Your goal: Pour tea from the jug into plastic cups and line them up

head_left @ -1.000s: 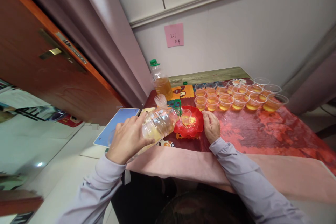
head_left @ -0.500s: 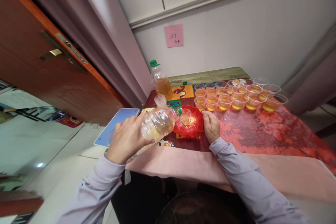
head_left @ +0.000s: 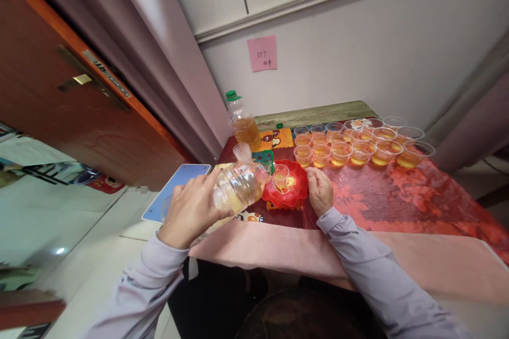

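Left hand [head_left: 191, 211] is clamped around a tilted bottle [head_left: 238, 186] (mouth over the cup [head_left: 280, 175] on the red plate [head_left: 296, 193]). Right hand [head_left: 320, 192] rests, fingers loosely curled, touching the plate's edge.

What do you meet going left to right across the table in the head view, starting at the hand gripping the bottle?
Left hand → tilted bottle → cup on red plate → right hand → filled cups.

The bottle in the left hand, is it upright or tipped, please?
Tipped: the bottle lies nearly level in the left hand, neck toward the cup on the red plate.
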{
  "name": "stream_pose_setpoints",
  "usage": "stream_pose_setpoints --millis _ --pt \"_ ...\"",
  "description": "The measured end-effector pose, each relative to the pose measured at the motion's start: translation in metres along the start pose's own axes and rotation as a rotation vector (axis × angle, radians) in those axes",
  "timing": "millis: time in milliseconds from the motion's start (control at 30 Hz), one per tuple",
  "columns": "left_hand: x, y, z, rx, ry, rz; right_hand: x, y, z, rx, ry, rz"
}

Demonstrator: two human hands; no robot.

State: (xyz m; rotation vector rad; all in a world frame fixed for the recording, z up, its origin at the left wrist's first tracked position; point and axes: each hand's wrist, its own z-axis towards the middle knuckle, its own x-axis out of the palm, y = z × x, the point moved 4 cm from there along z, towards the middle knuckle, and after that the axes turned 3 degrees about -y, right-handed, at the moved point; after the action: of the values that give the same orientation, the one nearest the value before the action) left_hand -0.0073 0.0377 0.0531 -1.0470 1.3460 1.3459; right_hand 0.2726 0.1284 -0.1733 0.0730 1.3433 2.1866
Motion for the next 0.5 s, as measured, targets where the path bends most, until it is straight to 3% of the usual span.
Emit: stream_pose_setpoints --millis 500 --pt "-0.0028 -0.0004 0.0001 0.002 0.004 -0.004 0.0006 -0.0011 -0.0001 0.002 -0.005 0.004"
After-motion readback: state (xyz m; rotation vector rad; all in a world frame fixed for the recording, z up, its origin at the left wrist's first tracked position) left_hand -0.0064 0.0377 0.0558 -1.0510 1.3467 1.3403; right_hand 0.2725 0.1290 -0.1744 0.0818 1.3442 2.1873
